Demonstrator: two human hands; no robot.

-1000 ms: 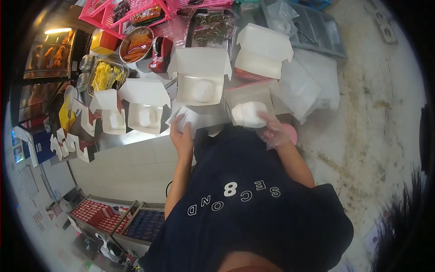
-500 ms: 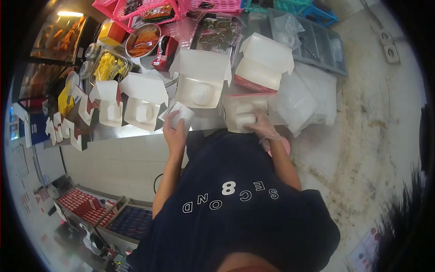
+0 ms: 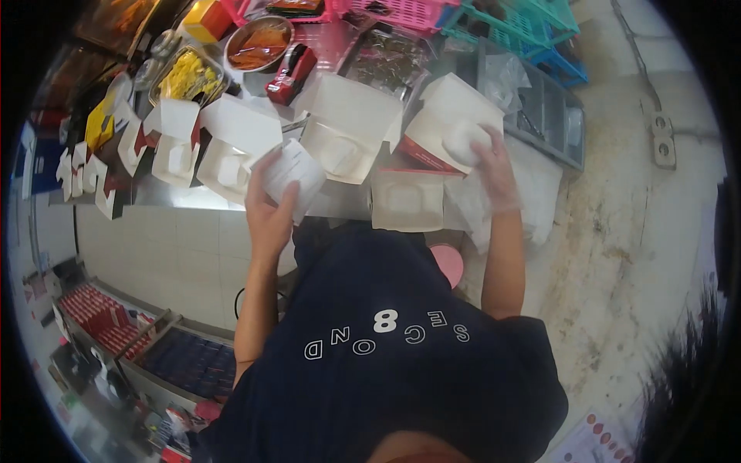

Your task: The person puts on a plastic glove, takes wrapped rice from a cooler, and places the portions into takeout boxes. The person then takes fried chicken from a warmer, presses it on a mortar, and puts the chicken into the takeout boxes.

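My right hand [image 3: 498, 166], in a thin clear glove, grips a rounded white packet [image 3: 461, 143]. The packet is over the tray of an open white box [image 3: 454, 96] at the right; whether it touches the bottom cannot be told. Nearer to me, a second open box [image 3: 407, 220] shows its bare inside. Pinched in my left hand [image 3: 268, 201] are white paper slips [image 3: 299, 177] with faint print. Right behind the slips stands an open box [image 3: 351, 100] holding a similar white lump [image 3: 337, 157]. Another such box [image 3: 241, 123] is to the left.
More open boxes [image 3: 179, 123] line the counter's left edge. Behind are a tray of yellow food [image 3: 185, 75], a bowl of orange pieces [image 3: 258, 48], a red tape dispenser [image 3: 292, 75] and pink baskets [image 3: 401, 14]. White plastic bags [image 3: 540, 189] and a grey divided tray [image 3: 556, 116] occupy the right.
My right hand has lifted the white packet out of the nearer box and carried it up and right to the box behind. My left hand still holds the slips, slightly farther left.
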